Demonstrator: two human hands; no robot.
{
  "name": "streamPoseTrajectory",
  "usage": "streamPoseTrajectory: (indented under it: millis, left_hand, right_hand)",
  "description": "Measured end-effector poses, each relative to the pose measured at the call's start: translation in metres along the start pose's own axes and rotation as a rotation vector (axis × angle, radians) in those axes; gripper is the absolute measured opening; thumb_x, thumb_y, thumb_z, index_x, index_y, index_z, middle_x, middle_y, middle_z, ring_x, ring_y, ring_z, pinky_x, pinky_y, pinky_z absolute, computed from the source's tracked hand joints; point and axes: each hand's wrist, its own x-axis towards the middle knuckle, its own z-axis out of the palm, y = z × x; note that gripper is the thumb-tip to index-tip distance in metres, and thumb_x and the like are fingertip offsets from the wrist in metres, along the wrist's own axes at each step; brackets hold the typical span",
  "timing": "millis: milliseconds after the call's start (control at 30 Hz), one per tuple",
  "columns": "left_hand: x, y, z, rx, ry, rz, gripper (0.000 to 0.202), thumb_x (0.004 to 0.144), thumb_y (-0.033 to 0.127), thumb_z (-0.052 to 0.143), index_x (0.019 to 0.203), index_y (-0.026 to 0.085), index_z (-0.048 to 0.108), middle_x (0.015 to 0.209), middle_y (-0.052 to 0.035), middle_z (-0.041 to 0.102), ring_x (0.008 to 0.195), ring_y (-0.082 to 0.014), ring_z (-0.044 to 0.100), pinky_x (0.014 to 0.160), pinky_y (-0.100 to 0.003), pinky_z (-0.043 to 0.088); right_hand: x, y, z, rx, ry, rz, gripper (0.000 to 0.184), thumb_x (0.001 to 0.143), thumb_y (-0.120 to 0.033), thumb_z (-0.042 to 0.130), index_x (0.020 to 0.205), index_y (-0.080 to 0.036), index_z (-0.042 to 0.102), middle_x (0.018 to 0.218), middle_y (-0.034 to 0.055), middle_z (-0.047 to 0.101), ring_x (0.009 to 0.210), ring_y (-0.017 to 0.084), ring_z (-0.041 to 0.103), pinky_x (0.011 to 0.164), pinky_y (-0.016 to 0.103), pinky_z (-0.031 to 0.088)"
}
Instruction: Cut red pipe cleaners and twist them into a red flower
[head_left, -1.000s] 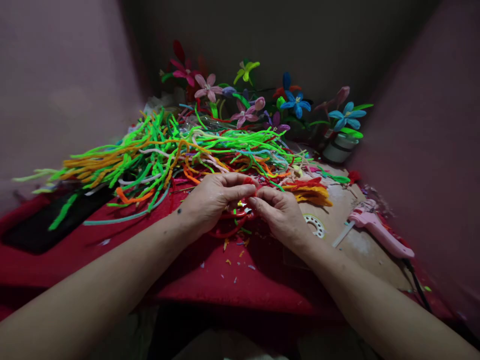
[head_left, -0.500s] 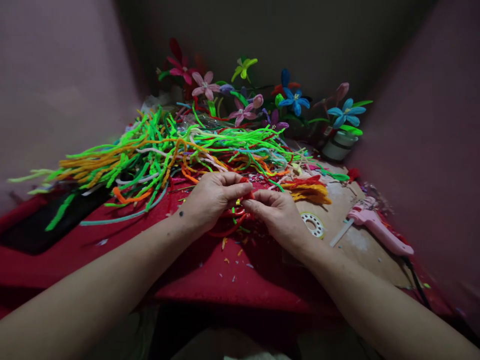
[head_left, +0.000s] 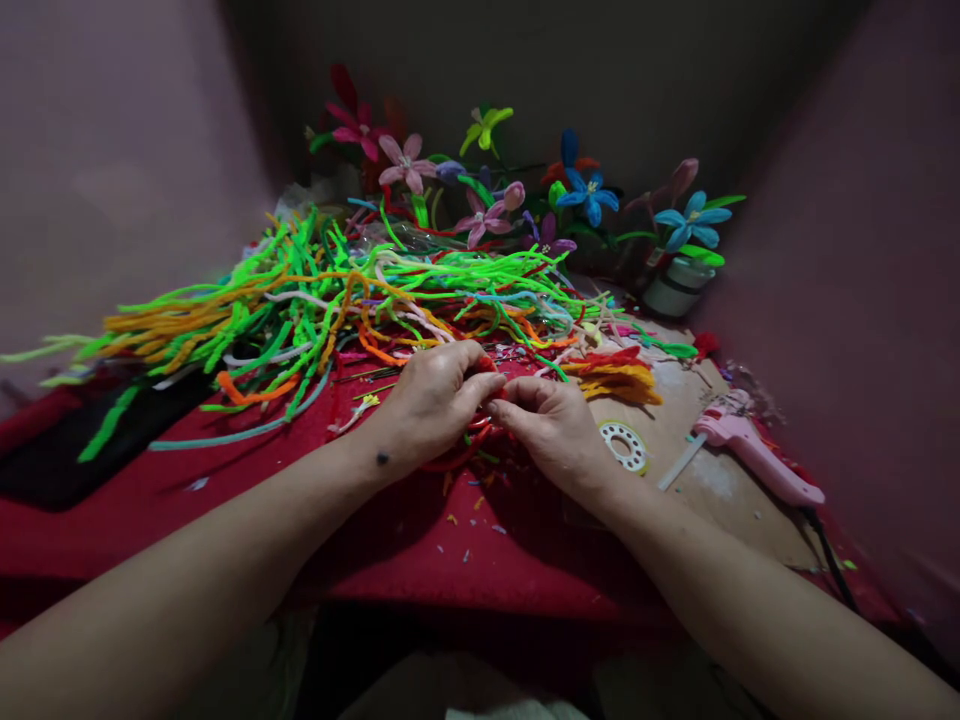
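Note:
Over the middle of the table, my left hand (head_left: pixel 439 395) and my right hand (head_left: pixel 559 430) meet, their thumbs and fingertips pinched together. Between them they hold a small red pipe cleaner (head_left: pixel 501 392), mostly hidden by the fingers. Below the fingertips, red curved shapes (head_left: pixel 457 460) show on the cloth; I cannot tell whether they join the held piece. A small yellow-and-white bunch (head_left: pixel 367 402) lies just left of my left wrist.
Loose green and orange pipe cleaners (head_left: pixel 300 290) heap behind my hands. Pipe-cleaner flowers (head_left: pixel 591 196) stand at the back. On the right, a cardboard sheet (head_left: pixel 720 500) bears a pink glue gun (head_left: pixel 757 455), a white spool (head_left: pixel 624 446) and orange pieces (head_left: pixel 619 382).
My left hand has rolled and its wrist has shifted slightly right, uncovering the yellow-and-white bunch. Both hands keep hold of the red pipe cleaner. The view has shifted slightly.

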Motion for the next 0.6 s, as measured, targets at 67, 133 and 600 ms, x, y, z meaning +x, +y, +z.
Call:
streamPoseTrajectory:
  millis: [67,133,600]
  left_hand:
    - [0.0007,0.0002,-0.0006,0.002,-0.025,-0.036,0.013,0.076,0.023,0.058,0.069,0.015,0.066,0.064,-0.0013,0.061,0.061,-0.0130,0.050,0.059,-0.023,0.038]
    - [0.0012,0.0001,-0.0016,-0.033,-0.055,-0.078,0.015,0.077,0.025,0.058,0.070,0.014,0.066,0.065,-0.0015,0.061,0.060,-0.0126,0.050,0.057,-0.023,0.037]
    - [-0.0018,-0.0021,0.0020,-0.405,-0.074,-0.304,0.019,0.073,0.032,0.064,0.066,0.015,0.062,0.051,0.0027,0.051,0.041,-0.0053,0.036,0.040,-0.019,0.024]
  right_hand:
    - [-0.0001,-0.0003,-0.0012,-0.007,-0.002,-0.009,0.020,0.072,-0.031,0.063,0.061,-0.016,0.058,0.055,-0.0037,0.048,0.052,0.008,0.038,0.050,0.024,0.029]
    - [0.0000,-0.0009,-0.0024,0.039,-0.031,0.015,0.022,0.075,-0.034,0.061,0.063,-0.016,0.060,0.054,-0.0036,0.048,0.051,0.008,0.036,0.048,0.024,0.027]
    - [0.0032,0.0030,-0.0009,0.273,-0.031,0.088,0.026,0.075,-0.039,0.063,0.067,-0.018,0.052,0.049,-0.0057,0.050,0.040,0.006,0.039,0.040,0.021,0.026]
